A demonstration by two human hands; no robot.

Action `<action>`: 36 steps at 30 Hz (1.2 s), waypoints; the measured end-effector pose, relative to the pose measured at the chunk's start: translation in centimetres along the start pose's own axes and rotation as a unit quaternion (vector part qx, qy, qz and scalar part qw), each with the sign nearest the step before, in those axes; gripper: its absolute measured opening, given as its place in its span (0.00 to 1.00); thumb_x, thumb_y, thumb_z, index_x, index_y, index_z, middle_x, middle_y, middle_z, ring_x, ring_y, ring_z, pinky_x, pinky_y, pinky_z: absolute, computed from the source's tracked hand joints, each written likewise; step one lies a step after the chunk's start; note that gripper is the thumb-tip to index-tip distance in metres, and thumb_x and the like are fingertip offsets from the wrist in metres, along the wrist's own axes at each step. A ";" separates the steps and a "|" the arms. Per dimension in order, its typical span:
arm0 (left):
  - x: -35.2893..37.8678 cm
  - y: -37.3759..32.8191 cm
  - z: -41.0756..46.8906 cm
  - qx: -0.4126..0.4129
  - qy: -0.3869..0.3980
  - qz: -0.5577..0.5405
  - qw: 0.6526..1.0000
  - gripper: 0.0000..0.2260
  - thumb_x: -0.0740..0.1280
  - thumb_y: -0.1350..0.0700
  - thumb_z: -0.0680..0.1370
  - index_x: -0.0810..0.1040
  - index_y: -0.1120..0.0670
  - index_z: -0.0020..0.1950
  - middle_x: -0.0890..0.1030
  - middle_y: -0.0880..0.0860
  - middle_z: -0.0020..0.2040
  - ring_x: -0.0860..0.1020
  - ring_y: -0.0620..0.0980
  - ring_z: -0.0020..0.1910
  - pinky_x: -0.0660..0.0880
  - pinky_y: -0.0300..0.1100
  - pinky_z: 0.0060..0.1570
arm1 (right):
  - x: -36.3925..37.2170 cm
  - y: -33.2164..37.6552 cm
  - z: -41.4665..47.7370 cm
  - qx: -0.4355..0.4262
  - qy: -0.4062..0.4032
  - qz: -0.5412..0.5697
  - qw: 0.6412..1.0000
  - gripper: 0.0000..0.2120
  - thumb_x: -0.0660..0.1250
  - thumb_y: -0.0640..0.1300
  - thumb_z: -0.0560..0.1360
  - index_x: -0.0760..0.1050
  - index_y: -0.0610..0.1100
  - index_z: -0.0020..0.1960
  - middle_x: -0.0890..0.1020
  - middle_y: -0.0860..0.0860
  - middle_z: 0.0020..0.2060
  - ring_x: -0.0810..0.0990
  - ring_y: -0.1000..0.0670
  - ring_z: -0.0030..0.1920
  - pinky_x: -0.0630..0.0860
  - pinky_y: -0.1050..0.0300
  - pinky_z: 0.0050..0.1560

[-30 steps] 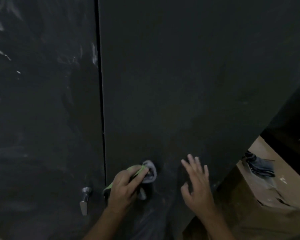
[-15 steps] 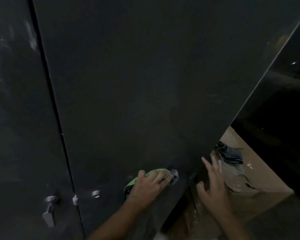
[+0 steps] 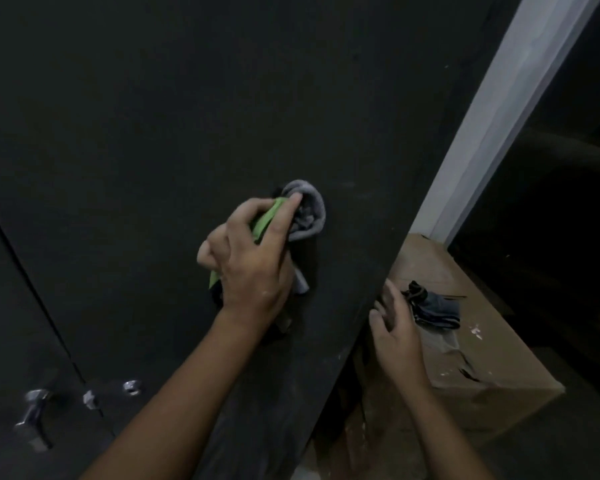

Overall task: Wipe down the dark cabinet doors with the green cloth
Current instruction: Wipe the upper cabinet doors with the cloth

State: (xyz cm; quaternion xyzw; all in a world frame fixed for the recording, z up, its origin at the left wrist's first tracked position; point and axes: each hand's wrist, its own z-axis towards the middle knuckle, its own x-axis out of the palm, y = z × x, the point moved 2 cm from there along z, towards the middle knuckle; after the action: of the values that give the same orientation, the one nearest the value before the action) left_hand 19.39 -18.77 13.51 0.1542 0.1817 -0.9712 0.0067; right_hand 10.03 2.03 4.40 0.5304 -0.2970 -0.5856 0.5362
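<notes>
A tall dark cabinet door [image 3: 187, 116] fills most of the view. My left hand [image 3: 253, 258] grips a bunched green and grey cloth [image 3: 303, 211] and presses it against the door's middle. The cloth's grey part sticks out past my fingertips; a green strip shows between my fingers. My right hand [image 3: 394, 323] lies at the door's right edge with its fingers loosely extended, partly behind that edge. A second dark door [image 3: 11, 323] stands at the lower left, separated by a thin gap.
Metal handles [image 3: 33, 415] and a small latch [image 3: 132, 386] sit at the lower left near the gap. A cardboard box [image 3: 465, 358] with a dark folded cloth [image 3: 437, 311] on top stands to the right. A pale wall strip [image 3: 499, 109] rises beside a dark opening.
My left hand has slid the cloth up the door. My right hand moved from flat on the door's face to its right edge. The view shifted right.
</notes>
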 end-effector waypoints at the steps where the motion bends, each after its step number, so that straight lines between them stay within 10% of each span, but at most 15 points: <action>1: 0.5 -1.5 1.2 0.004 -0.002 -0.002 1.000 0.28 0.64 0.57 0.74 0.67 0.39 0.72 0.64 0.48 0.66 0.65 0.57 0.56 0.63 0.55 0.54 | -0.4 0.2 0.6 0.005 0.002 0.021 1.000 0.24 0.60 0.36 0.82 0.65 0.50 0.75 0.73 0.61 0.67 0.72 0.70 0.64 0.71 0.70 0.62; 14: 9.4 -8.1 -7.1 0.274 0.276 0.166 0.906 0.34 0.73 0.47 0.68 0.68 0.42 0.73 0.68 0.49 0.67 0.69 0.53 0.57 0.63 0.52 0.51 | -6.4 -0.8 4.8 0.007 0.095 -0.027 0.995 0.13 0.63 0.34 0.78 0.81 0.46 0.41 0.83 0.47 0.37 0.81 0.42 0.42 0.73 0.53 0.41; 18: 9.1 -5.7 -10.0 0.305 0.340 0.231 0.859 0.44 0.77 0.44 0.58 0.68 0.42 0.73 0.68 0.49 0.67 0.70 0.53 0.56 0.62 0.51 0.50 | -6.6 -2.3 4.1 0.064 0.106 -0.016 0.992 0.15 0.63 0.35 0.79 0.81 0.53 0.52 0.86 0.56 0.44 0.83 0.46 0.44 0.75 0.58 0.42; 25: 6.3 -6.3 -4.0 0.333 0.199 0.228 0.893 0.30 0.65 0.48 0.68 0.66 0.39 0.71 0.68 0.49 0.66 0.68 0.54 0.54 0.60 0.50 0.50 | -7.6 -0.5 4.7 0.036 0.081 0.044 0.995 0.17 0.63 0.35 0.79 0.76 0.55 0.59 0.85 0.56 0.51 0.79 0.60 0.32 0.71 0.68 0.32; 30: 2.7 -10.0 8.5 0.336 0.086 0.217 0.913 0.23 0.67 0.49 0.71 0.74 0.38 0.66 0.69 0.50 0.66 0.68 0.57 0.53 0.62 0.52 0.49 | -6.0 2.5 5.3 0.028 0.119 0.044 0.992 0.22 0.65 0.38 0.80 0.71 0.52 0.71 0.81 0.55 0.59 0.77 0.71 0.49 0.72 0.76 0.48; 36: -1.2 -13.2 20.8 0.280 -0.044 0.232 0.930 0.20 0.62 0.52 0.79 0.71 0.38 0.71 0.73 0.53 0.66 0.66 0.58 0.56 0.62 0.52 0.51 | -4.1 4.8 6.1 0.025 0.109 0.013 0.994 0.27 0.66 0.42 0.79 0.64 0.49 0.77 0.75 0.46 0.69 0.76 0.55 0.62 0.72 0.62 0.61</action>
State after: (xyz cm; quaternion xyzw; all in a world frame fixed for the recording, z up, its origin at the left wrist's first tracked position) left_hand 13.49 -13.88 36.92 0.1449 -0.1394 -0.9597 0.1966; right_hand 5.21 3.34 11.66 0.6001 -0.2580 -0.5102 0.5595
